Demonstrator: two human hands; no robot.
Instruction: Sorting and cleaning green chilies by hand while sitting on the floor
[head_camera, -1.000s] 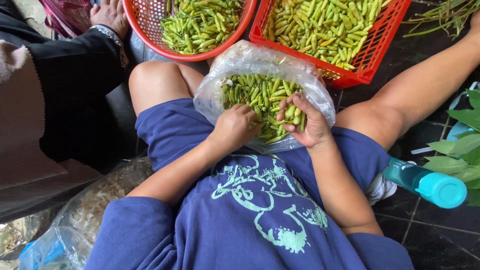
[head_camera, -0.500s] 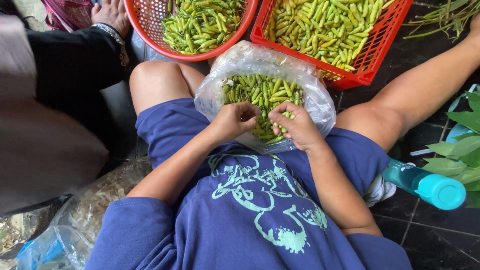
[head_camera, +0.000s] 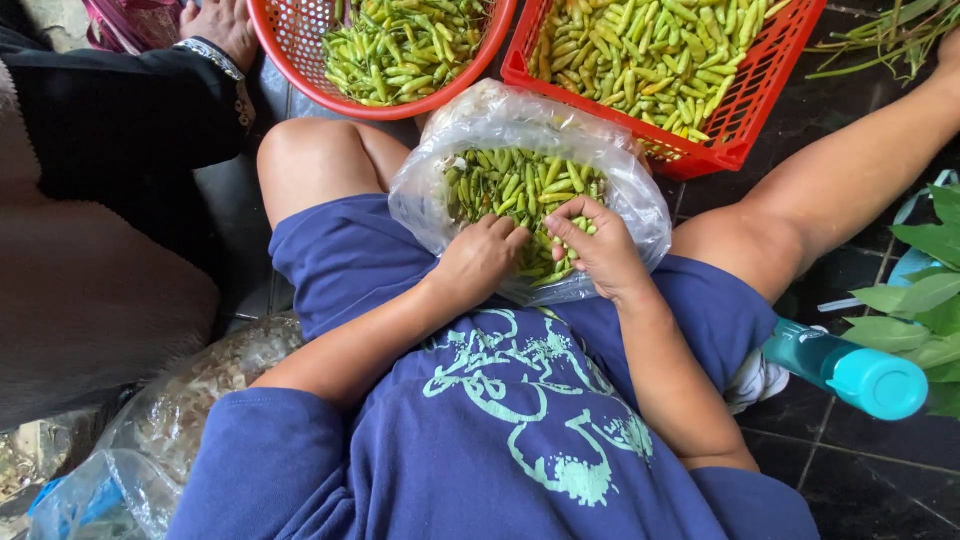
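Left hand (head_camera: 480, 262): fingers curled, resting on the near rim of a clear crinkled plastic bag (head_camera: 640, 205), fingertips touching the small green chilli peppers (head_camera: 510, 190) inside; whether it grips one cannot be told.

Right hand (head_camera: 598, 250): fingers bent and pinched together over the same heap of peppers, just beside the left hand; a single pepper appears to lie under the fingertips, though the grasp itself is hidden.

Clear plastic bag: sits open in the lap, between the thighs, on dark blue shorts (head_camera: 350, 255); mouth faces up.

Round red plastic basket (head_camera: 300, 50): beyond the bag, on the left, filled with green and yellowish peppers.

Rectangular red plastic crate (head_camera: 745, 120): beyond the bag, on the right, filled likewise; its near corner touches the bag.

Teal plastic bottle with lighter cap (head_camera: 845, 368): lying on dark floor tiles (head_camera: 870, 480) by the right thigh.

Green leaves (head_camera: 925, 290): at the right edge, near the bottle.

Second clear bag of pale scraps (head_camera: 190, 390): on the floor, left.

Another person's hand (head_camera: 220, 25): top left, above a black sleeve (head_camera: 120, 110).
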